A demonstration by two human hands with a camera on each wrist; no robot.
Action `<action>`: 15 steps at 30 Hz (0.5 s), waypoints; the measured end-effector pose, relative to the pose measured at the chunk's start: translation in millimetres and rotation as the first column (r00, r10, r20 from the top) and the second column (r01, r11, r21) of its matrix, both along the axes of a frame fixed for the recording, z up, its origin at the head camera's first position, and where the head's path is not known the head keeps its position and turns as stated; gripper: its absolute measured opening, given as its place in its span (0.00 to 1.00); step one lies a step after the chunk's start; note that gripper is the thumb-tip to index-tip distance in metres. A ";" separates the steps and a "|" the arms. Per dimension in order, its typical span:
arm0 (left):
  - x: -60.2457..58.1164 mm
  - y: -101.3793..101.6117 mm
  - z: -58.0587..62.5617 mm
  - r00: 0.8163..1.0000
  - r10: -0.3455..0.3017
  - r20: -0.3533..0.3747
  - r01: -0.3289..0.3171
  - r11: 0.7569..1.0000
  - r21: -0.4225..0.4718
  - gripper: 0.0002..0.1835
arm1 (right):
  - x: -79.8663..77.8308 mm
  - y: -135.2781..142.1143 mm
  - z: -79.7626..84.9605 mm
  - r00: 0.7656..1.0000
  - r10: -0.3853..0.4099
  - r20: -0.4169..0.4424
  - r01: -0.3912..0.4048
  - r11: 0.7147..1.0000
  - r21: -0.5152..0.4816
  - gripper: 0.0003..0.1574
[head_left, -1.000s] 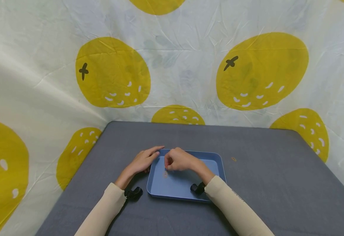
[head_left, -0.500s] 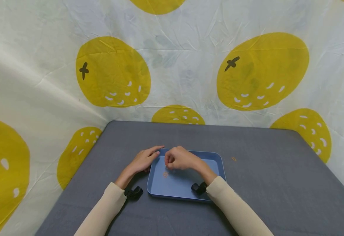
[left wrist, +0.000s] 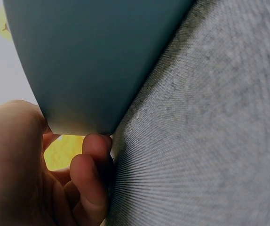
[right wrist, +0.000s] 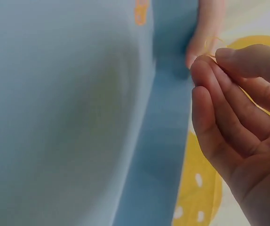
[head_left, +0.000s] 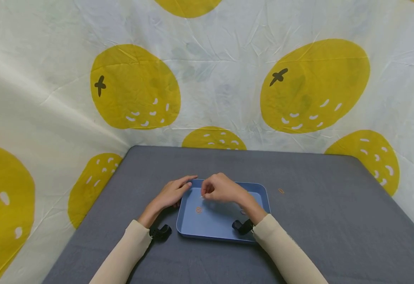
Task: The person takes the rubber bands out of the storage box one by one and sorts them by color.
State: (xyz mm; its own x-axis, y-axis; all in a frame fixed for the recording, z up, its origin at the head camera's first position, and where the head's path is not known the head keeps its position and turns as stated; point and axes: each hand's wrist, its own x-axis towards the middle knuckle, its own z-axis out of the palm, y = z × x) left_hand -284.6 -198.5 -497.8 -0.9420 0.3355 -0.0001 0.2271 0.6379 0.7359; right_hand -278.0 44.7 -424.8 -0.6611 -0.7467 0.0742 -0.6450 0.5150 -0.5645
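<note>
A shallow blue tray [head_left: 210, 228] lies on the grey-covered table. My left hand [head_left: 173, 193] holds its far left corner, thumb over the rim; in the left wrist view, curled fingers [left wrist: 90, 181] meet the outer wall. Over the tray's far left part, my right hand [head_left: 222, 188] pinches a thin yellow rubber band [right wrist: 213, 39] between thumb and fingertips. Just nearer than that hand, orange rubber bands [head_left: 199, 210] lie together on the tray floor. Another small dark reddish band [head_left: 243, 212] shows beside my right wrist, partly hidden by it.
One orange rubber band [head_left: 281, 191] lies on the grey table [head_left: 334, 205], right of the tray. A white curtain [head_left: 221, 94] with yellow fruit prints hangs behind the table and along its left side. Each wrist wears a black camera mount [head_left: 242, 227].
My right hand has moved up and slightly right, away from the orange bands on the tray. The dark reddish band by my right wrist has come into view. My left hand stays put.
</note>
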 end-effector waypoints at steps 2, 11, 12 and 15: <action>0.2 0.0 -0.7 1.000 0.003 -0.005 -0.003 1.000 0.001 0.22 | 2.4 4.2 2.8 1.000 -0.005 -0.003 0.005 1.000 -0.017 0.05; 2.4 -1.9 -3.6 0.999 -0.009 -0.033 0.009 1.000 -0.005 0.22 | 9.3 33.6 8.6 0.998 -0.069 -0.006 0.069 0.996 -0.061 0.05; 2.5 -2.4 -4.3 0.999 -0.014 -0.036 0.014 1.000 -0.005 0.22 | 10.1 37.2 9.0 0.997 -0.078 -0.005 0.078 0.995 -0.067 0.04; 2.8 -4.0 -6.5 0.998 -0.030 -0.046 0.029 1.000 -0.009 0.23 | 13.5 47.9 10.8 0.995 -0.095 -0.005 0.094 0.991 -0.092 0.05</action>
State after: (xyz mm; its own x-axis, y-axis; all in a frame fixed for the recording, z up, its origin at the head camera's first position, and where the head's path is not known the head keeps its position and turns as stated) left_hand -281.8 -202.6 -504.3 -0.9307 0.3635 0.0403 0.2796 0.6362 0.7191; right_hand -264.5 92.6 -414.0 -0.7271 -0.6709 0.1457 -0.6015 0.5202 -0.6063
